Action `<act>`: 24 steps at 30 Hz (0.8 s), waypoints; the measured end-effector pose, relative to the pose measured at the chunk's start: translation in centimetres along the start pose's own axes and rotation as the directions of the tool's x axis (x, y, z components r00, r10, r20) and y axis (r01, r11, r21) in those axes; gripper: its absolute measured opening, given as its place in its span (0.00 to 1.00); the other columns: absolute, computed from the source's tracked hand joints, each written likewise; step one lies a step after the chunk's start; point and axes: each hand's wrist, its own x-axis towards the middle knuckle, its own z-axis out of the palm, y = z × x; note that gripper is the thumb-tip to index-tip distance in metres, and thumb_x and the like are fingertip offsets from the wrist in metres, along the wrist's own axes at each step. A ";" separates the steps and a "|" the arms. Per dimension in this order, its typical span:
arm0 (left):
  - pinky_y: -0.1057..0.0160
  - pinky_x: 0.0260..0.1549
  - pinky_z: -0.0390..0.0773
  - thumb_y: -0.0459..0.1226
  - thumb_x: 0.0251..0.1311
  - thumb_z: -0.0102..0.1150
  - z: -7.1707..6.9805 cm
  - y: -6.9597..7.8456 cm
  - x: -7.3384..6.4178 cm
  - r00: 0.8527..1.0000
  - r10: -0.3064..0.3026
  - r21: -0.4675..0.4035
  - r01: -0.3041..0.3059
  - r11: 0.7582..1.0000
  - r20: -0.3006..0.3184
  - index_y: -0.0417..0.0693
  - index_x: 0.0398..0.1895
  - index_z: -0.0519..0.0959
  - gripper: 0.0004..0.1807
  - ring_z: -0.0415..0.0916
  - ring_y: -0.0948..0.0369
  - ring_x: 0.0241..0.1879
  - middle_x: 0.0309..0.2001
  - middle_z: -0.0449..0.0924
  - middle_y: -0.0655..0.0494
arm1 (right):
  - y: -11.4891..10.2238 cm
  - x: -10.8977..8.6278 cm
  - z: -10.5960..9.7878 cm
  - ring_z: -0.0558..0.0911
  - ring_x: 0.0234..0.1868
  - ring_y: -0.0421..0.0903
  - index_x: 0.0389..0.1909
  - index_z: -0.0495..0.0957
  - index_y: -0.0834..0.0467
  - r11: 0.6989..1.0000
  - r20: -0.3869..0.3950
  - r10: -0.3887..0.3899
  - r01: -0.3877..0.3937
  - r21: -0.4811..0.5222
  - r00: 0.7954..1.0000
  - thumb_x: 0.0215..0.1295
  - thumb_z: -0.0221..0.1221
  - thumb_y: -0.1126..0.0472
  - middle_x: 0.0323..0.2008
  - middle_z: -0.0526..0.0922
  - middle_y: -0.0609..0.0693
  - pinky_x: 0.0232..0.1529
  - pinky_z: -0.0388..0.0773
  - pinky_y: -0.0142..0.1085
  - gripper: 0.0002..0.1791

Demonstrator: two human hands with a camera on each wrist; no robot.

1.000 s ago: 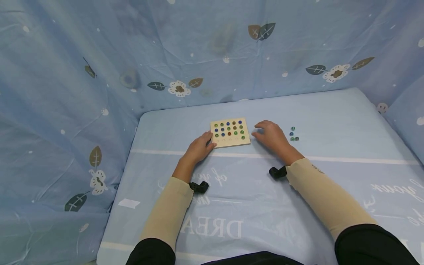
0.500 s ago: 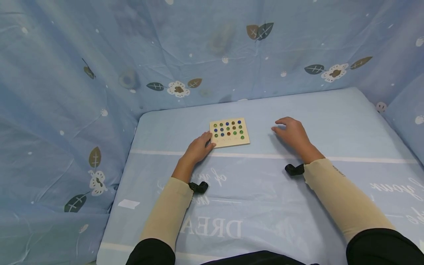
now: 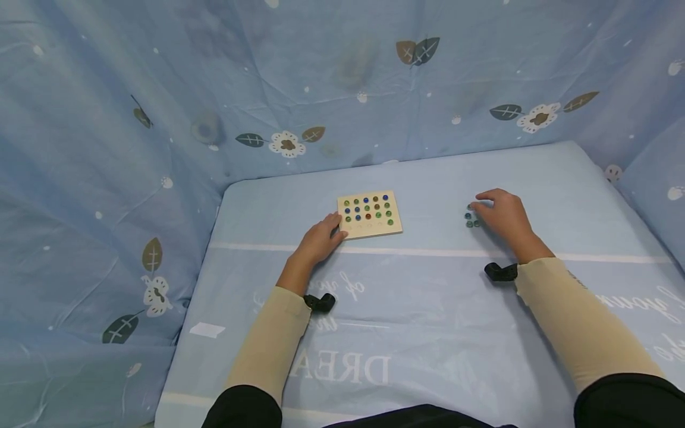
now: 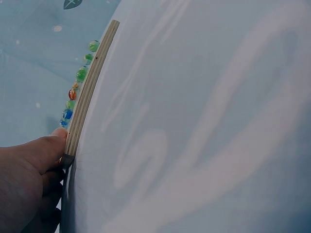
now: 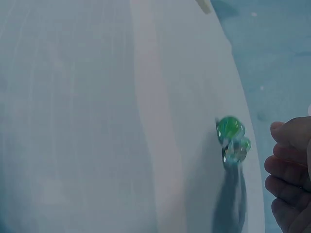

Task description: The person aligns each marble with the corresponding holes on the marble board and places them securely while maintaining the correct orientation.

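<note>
A light wooden board (image 3: 369, 226) with rows of hollows lies on the bed-like surface, most hollows filled with green, blue and brown glass marbles (image 3: 378, 214). My left hand (image 3: 320, 239) holds the board by its left side, thumb at the near corner. In the left wrist view, the thumb of the left hand (image 4: 34, 165) rests against the end of the board (image 4: 92, 87). My right hand (image 3: 503, 215) hovers beside a small group of loose marbles (image 3: 468, 216), fingers relaxed and holding nothing. In the right wrist view, those marbles (image 5: 231, 128) sit just left of the fingertips.
A pale blue printed sheet (image 3: 407, 309) covers the flat surface. Blue patterned cloth (image 3: 342, 89) hangs behind it and at both sides. A white patch (image 3: 207, 330) lies near the left edge. Each wrist carries a black camera (image 3: 501, 272).
My right hand has moved right, from beside the board to the loose marbles, which it hid half a second ago. My left hand and the board stay in place.
</note>
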 end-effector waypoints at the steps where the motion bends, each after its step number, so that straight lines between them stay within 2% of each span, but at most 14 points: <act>1: 0.52 0.70 0.54 0.54 0.67 0.46 0.0 0.0 0.0 1.000 -0.004 -0.001 0.004 1.000 0.000 0.56 0.74 0.51 0.35 0.47 0.56 0.73 0.74 0.49 0.57 | 0.2 0.1 0.0 0.63 0.65 0.64 0.55 0.76 0.64 1.000 0.003 0.008 -0.008 -0.006 1.000 0.67 0.54 0.50 0.61 0.70 0.66 0.63 0.60 0.60 0.24; 7: 0.52 0.70 0.53 0.53 0.67 0.46 0.1 -0.1 0.1 1.000 -0.017 -0.006 0.017 1.000 0.001 0.56 0.74 0.52 0.35 0.47 0.55 0.73 0.74 0.49 0.57 | 0.8 0.4 0.4 0.63 0.65 0.65 0.54 0.76 0.64 1.000 0.022 0.015 -0.014 -0.014 1.000 0.67 0.55 0.51 0.61 0.70 0.67 0.64 0.59 0.60 0.23; 15: 0.53 0.70 0.54 0.53 0.67 0.46 0.2 -0.1 0.0 1.000 -0.004 -0.012 0.004 1.000 0.000 0.56 0.74 0.52 0.35 0.47 0.56 0.73 0.74 0.50 0.57 | 1.2 0.7 1.1 0.65 0.63 0.65 0.54 0.76 0.65 0.999 0.046 0.017 -0.015 -0.039 0.999 0.67 0.55 0.52 0.58 0.71 0.66 0.63 0.60 0.59 0.22; 24: 0.53 0.70 0.54 0.53 0.67 0.47 -0.1 0.0 0.1 1.000 0.001 -0.011 -0.001 1.000 -0.003 0.56 0.74 0.51 0.35 0.47 0.57 0.73 0.74 0.49 0.58 | 0.9 0.9 1.3 0.67 0.61 0.65 0.52 0.76 0.65 0.999 0.031 0.014 -0.013 -0.037 0.999 0.67 0.56 0.55 0.56 0.72 0.66 0.61 0.62 0.59 0.20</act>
